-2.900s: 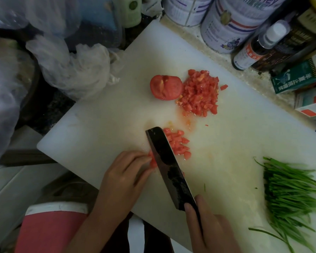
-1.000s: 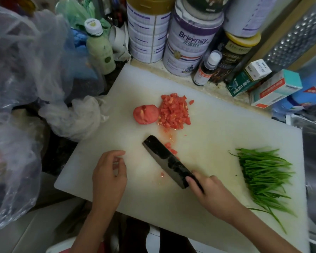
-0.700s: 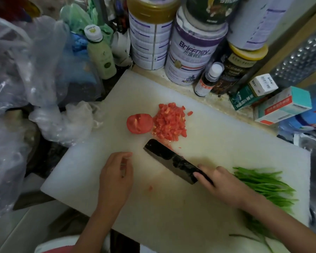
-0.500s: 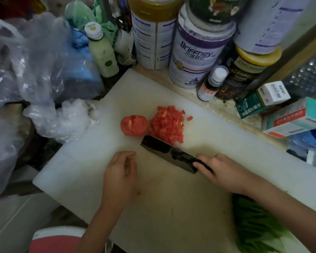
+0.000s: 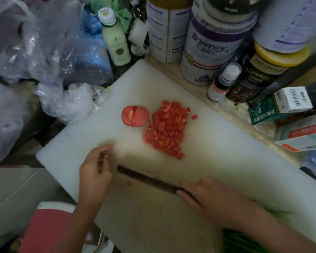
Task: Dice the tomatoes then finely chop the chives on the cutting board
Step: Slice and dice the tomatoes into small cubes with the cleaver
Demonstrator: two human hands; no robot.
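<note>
Plastic bags (image 5: 67, 105), tins (image 5: 208, 44) edge the board (image 5: 226, 161); right hand (image 5: 210, 199) grips knife (image 5: 146, 178), left hand (image 5: 95, 174) relaxed.

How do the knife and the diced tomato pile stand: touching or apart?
Apart. The head view shows bare cutting board between knife and diced tomato pile.

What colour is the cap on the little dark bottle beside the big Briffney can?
The cap of the little dark bottle is white; the head view shows it.

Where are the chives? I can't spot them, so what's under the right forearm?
Green chives peek out beneath the right forearm on the cutting board; the arm covers the rest.
</note>
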